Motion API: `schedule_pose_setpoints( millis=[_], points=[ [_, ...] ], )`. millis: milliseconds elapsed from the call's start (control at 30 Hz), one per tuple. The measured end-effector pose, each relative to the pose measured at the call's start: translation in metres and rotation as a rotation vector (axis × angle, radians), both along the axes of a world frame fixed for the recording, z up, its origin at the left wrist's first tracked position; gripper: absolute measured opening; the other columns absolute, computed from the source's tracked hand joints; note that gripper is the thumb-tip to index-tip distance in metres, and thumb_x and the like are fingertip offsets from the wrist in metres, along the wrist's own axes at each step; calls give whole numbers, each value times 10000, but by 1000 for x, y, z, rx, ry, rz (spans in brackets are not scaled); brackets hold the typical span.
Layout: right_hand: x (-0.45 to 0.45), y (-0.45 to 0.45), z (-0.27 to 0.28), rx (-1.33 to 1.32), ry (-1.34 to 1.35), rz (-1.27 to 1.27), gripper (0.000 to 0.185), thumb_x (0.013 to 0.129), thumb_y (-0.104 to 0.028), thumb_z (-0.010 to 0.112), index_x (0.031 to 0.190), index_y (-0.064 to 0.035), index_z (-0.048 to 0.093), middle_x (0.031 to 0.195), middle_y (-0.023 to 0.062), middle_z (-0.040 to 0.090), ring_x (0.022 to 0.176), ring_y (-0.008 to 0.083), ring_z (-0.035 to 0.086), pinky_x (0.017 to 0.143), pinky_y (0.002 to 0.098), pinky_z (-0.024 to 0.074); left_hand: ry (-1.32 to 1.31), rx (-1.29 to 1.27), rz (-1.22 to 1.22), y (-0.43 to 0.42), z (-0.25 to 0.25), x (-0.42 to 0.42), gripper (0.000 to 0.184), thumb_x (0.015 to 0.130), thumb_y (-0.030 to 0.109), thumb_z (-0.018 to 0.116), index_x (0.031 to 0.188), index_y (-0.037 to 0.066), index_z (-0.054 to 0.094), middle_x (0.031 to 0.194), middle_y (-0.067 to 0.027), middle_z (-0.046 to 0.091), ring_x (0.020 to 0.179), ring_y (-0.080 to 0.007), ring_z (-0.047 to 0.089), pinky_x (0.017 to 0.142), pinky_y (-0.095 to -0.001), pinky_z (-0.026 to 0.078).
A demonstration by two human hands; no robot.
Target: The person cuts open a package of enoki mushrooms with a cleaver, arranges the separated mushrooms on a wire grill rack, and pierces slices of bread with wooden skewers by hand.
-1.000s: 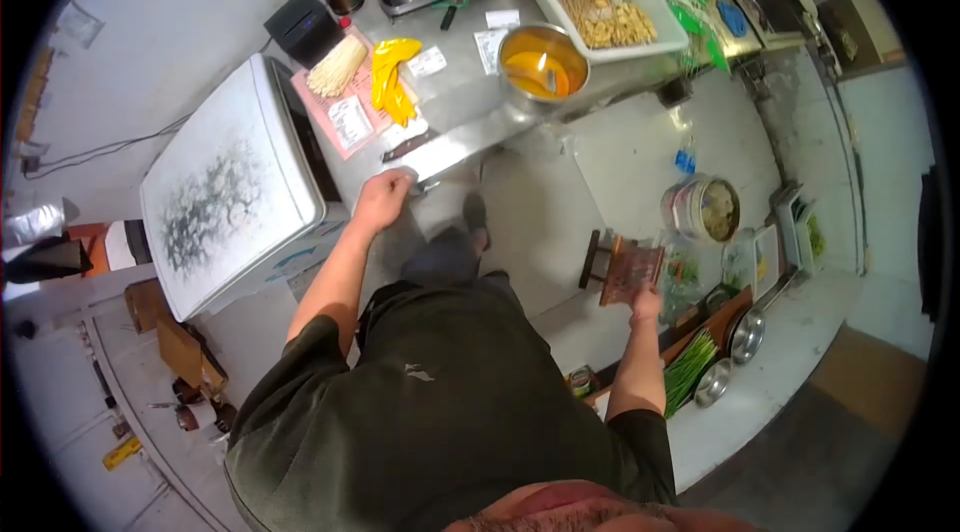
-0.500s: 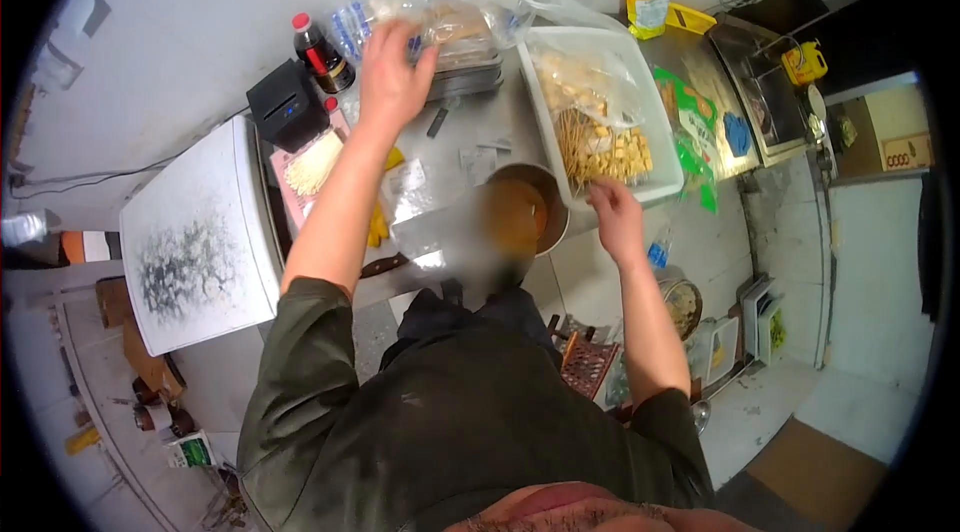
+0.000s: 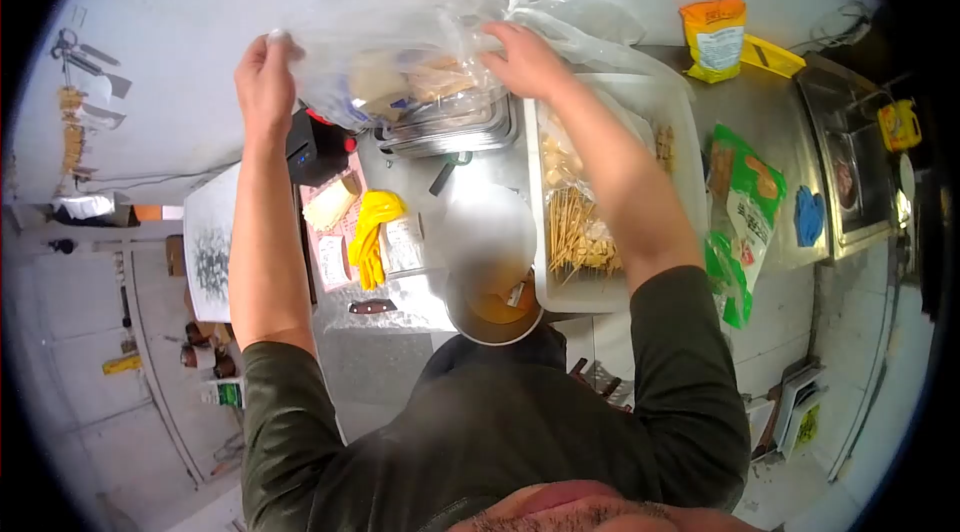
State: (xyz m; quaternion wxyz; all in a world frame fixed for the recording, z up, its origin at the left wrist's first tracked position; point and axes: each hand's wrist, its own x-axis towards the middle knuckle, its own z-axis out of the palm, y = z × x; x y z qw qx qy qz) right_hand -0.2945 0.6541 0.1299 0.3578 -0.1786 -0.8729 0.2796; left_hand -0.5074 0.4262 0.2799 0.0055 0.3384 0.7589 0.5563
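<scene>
A large clear plastic bag [image 3: 345,42] spreads across the back of the counter, with tan, packet-like contents showing through it. My left hand [image 3: 266,92] is closed on the bag's left edge, lifting it. At the bag's right side my right hand [image 3: 525,60] pinches the film with bent fingers. Beneath the bag sits a stack of metal trays [image 3: 450,137]. My right forearm passes over a white plastic bin [image 3: 540,232] that holds skewers [image 3: 575,232] of pale cubes, partly covered by clear film.
A pot of orange-brown liquid [image 3: 490,307], partly blurred, stands close to my body. Yellow gloves [image 3: 372,237] and a knife handle [image 3: 373,307] lie left of it. To the right are a green bag [image 3: 745,202], a blue cloth [image 3: 809,217] and a sink [image 3: 850,162].
My right hand has moved from the bin's front edge up to the plastic bag. My left hand has shifted left and now holds the bag, which is raised and spread wider. The view has shifted.
</scene>
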Motion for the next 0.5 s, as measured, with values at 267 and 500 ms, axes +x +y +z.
schedule_pose_setpoints(
  millis=[267,500],
  points=[
    [7,1,36,-27,-769,388,640,877,-571,487,1253,-57,551,1260,176,574,1157,341,547,971,442,432,-131,53,166,-35,-17,19,206,911,207,588,813,27,599,774,-8,595,703,-95,512,657,-242,405],
    [-26,-8,16,69,-85,315,536,828,-416,598,1208,-38,571,1226,198,578,1108,348,549,951,425,439,-146,81,-19,-95,-57,75,131,909,63,580,996,-28,617,984,-60,602,855,-102,543,770,-241,436]
  ],
)
